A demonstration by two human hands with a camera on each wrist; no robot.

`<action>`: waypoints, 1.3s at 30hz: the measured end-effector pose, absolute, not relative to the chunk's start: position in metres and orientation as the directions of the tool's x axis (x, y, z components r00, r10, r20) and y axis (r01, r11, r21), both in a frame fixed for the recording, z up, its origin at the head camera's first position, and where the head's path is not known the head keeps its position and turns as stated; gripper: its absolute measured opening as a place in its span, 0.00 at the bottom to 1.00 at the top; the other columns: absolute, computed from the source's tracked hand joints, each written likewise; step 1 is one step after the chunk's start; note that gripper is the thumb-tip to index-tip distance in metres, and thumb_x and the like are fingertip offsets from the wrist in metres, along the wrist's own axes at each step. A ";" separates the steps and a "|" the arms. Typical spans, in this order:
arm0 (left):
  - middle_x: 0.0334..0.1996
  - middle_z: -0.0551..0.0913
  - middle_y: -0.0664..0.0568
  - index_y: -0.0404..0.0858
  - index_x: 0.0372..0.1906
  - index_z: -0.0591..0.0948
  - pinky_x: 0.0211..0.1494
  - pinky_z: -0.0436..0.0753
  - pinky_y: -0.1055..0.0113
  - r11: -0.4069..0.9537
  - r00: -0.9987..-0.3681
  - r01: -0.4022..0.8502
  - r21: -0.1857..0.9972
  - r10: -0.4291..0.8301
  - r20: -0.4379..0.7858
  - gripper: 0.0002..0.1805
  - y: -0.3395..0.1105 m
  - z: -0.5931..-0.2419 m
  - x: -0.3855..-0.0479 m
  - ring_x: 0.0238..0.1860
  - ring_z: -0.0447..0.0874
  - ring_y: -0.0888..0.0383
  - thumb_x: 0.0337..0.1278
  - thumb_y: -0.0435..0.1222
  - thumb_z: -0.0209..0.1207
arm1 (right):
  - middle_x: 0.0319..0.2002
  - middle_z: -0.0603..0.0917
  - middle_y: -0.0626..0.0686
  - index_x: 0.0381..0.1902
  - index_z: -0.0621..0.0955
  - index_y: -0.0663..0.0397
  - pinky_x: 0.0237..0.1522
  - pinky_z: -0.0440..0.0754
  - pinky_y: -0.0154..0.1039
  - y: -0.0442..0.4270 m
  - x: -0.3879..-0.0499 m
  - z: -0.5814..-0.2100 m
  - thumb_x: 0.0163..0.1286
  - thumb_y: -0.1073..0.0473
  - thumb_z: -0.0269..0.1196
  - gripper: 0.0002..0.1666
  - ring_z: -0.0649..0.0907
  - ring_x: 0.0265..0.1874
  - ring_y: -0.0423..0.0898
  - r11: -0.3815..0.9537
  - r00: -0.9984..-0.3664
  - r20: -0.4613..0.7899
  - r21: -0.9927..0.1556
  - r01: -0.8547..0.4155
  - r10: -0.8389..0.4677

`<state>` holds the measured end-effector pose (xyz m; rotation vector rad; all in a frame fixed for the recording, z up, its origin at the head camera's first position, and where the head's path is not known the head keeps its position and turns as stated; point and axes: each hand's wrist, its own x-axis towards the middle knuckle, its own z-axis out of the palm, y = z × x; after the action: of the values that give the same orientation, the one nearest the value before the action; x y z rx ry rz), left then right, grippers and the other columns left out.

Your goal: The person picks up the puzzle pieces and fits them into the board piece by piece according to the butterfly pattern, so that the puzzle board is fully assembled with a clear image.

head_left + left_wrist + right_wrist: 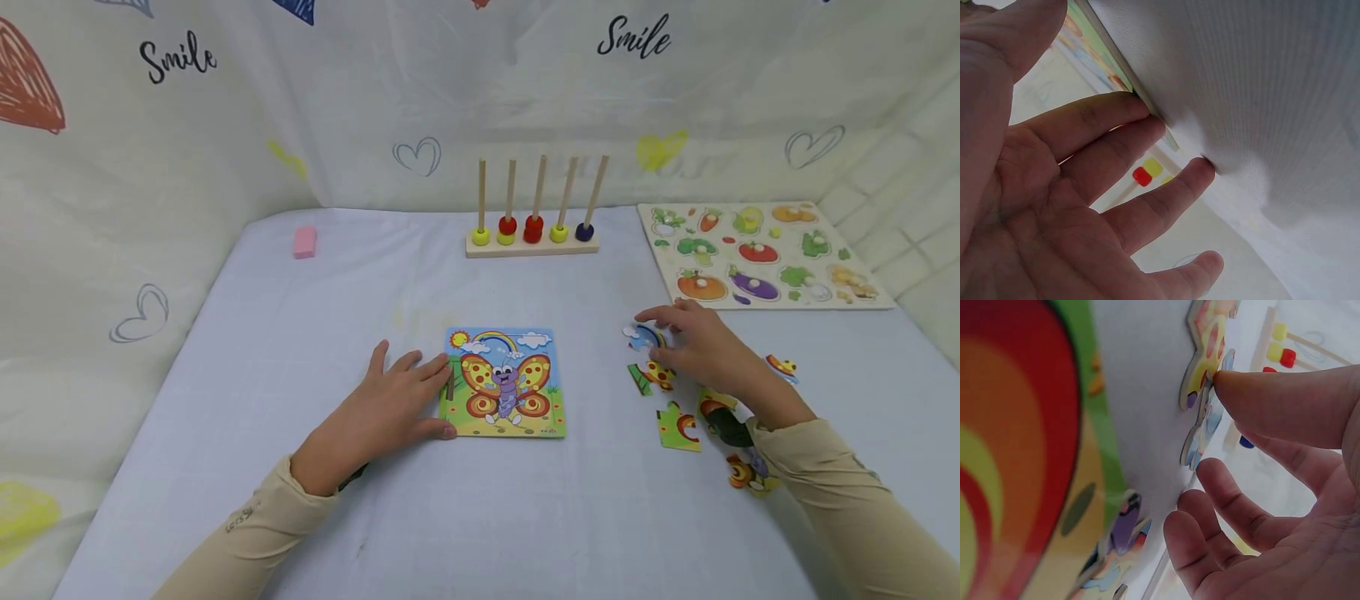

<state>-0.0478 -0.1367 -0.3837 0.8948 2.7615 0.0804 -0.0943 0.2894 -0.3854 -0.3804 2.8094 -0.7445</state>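
A square butterfly puzzle board (504,383) lies mid-table, showing a smiling butterfly under a rainbow. My left hand (393,398) rests at its left edge, fingers spread and thumb near the lower corner; the left wrist view shows fingertips (1150,119) against the board's rim. Over on the right, my right hand (705,350) holds a rainbow puzzle piece (643,337) between thumb and index finger, close to the table. Just below it lie a yellow-winged piece (660,375) and a green-cornered piece (678,427). More loose pieces (742,472) are partly hidden beneath the right wrist.
Behind the board stands a wooden bead stacker (532,248) with five upright pegs. A vegetable peg board (757,258) lies at the back right, near the right hand. A pink block (304,242) sits at the back left. One puzzle piece (782,367) lies right of the right wrist.
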 end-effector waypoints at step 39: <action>0.79 0.70 0.46 0.37 0.78 0.74 0.76 0.50 0.25 0.811 -0.782 0.573 0.119 0.584 -0.216 0.47 -0.137 -0.383 -0.048 0.77 0.67 0.36 0.64 0.61 0.69 | 0.53 0.75 0.67 0.64 0.82 0.61 0.42 0.75 0.51 0.281 -0.092 -0.383 0.70 0.67 0.71 0.24 0.71 0.50 0.64 0.848 -0.935 -0.103 -0.464 -0.255 -0.338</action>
<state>-0.0475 -0.1369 -0.3830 0.8946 2.7543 0.0675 -0.0922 0.2810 -0.3833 -0.4608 2.8444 -0.6763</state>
